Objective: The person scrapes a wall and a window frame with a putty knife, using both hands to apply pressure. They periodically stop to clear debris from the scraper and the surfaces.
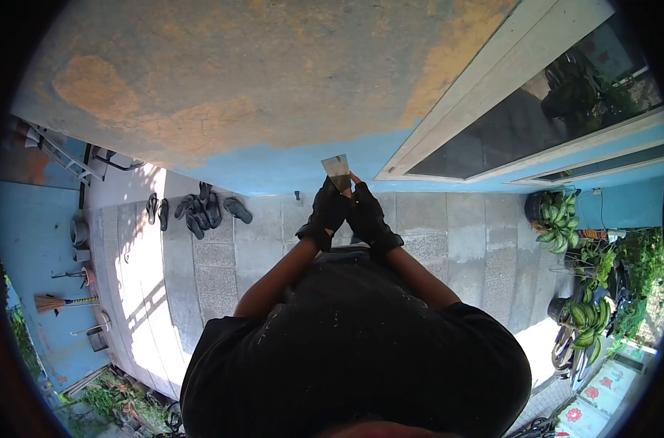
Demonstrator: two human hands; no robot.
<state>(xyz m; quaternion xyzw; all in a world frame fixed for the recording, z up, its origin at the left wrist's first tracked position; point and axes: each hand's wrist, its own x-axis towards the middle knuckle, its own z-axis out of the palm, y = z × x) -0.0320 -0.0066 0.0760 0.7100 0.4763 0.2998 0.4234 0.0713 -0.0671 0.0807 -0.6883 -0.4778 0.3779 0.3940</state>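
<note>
A scraper (336,166) with a wide, flat metal blade points at the wall, and its handle is hidden by my hands. In a black fingerless glove, my left hand (329,207) is closed around the handle side. My right hand (365,213), gloved the same way, presses in from the other side with its fingers against the base of the blade. Ahead is the wall (273,109), with grey and orange-brown bare patches above and light blue paint (266,166) along its lower part. I cannot tell whether the blade touches it.
A white-framed window (485,109) lies to the right of the blade. Several dark sandals (204,212) rest on the tiled floor (448,226) at left. Potted plants (558,219) line the right side. A broom (62,301) and a ladder (62,155) are at far left.
</note>
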